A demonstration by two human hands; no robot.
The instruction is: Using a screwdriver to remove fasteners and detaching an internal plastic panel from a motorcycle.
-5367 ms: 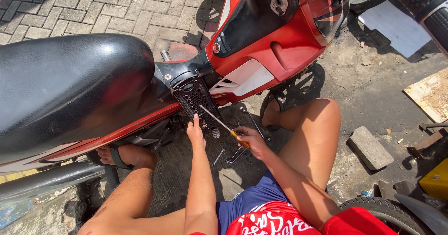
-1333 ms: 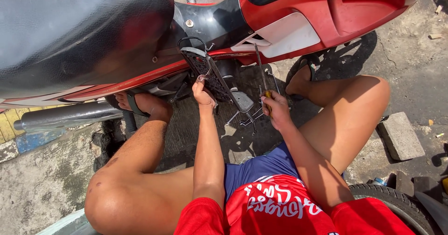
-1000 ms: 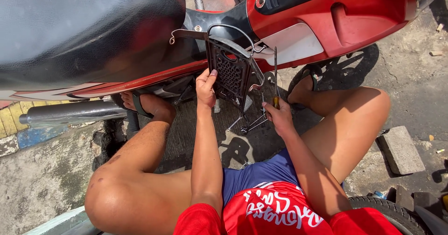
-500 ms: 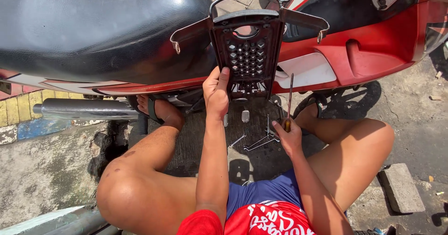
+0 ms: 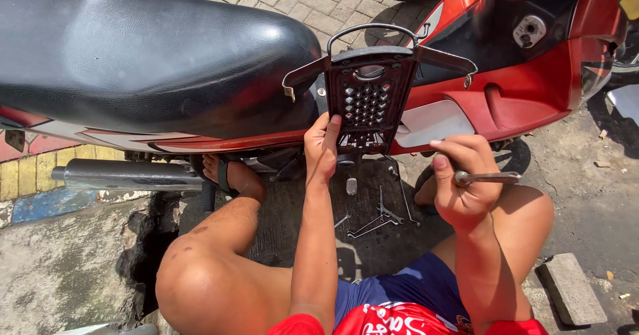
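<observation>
black perforated rack plate [image 5: 370, 95], with a wire loop handle at its top and two metal arms spread to either side, is seen upper centre of the frame, held upright against the side of a red motorcycle [image 5: 532, 89]. a broad black seat [image 5: 146, 55] fills the upper left, and a chrome exhaust pipe [image 5: 126, 174] runs along the left edge below it. on the ground at centre, under the plate, several wrenches [image 5: 376, 218] are scattered, partly in shadow. a grey paving brick [image 5: 562, 288] lies at the lower right, and a sandalled foot [image 5: 229, 175] is tucked beneath the bike, left of centre.

the left hand [image 5: 323, 150] is raised from a straight forearm, its fingers closed on the plate's lower left edge, thumb alongside. the right hand [image 5: 466, 182] is held right of centre, just above the bent right knee, fist wrapped tightly around the handle of a metal tool [image 5: 489, 176] whose shaft points toward the right of the frame. the two hands are kept apart, the plate's lower corner lying between them.
</observation>
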